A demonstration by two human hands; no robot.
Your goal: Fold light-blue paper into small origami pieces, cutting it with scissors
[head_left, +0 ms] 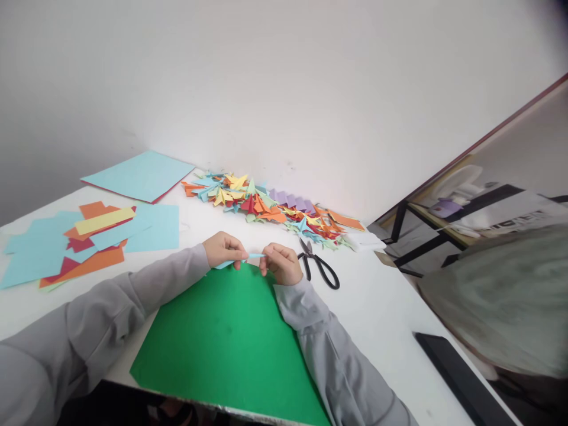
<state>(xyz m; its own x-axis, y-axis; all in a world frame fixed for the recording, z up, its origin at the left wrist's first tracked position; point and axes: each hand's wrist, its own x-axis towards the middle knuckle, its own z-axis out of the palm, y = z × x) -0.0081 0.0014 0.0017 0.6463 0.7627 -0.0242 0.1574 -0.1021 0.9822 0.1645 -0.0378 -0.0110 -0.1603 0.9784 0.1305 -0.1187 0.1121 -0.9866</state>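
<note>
By the green sheet (231, 337), left hand (225, 251) and right hand (284, 263) face inward, fingers (240, 255) pinching blue paper (256, 255).

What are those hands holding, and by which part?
A light blue paper piece. The left hand pinches it around its middle; the right hand meets its right end, though whether it grips there cannot be told.

Count: 1 left hand (225, 249), 1 right hand (283, 263), 1 in-hand blue paper (255, 255), 1 green sheet (231, 337), 1 pair of scissors (309, 254), 1 yellow strip (105, 220), 1 black slab (461, 378). Folded pieces (268, 210): 10+, overlapping, exact number unclear. Loose papers (39, 242): same.
</note>
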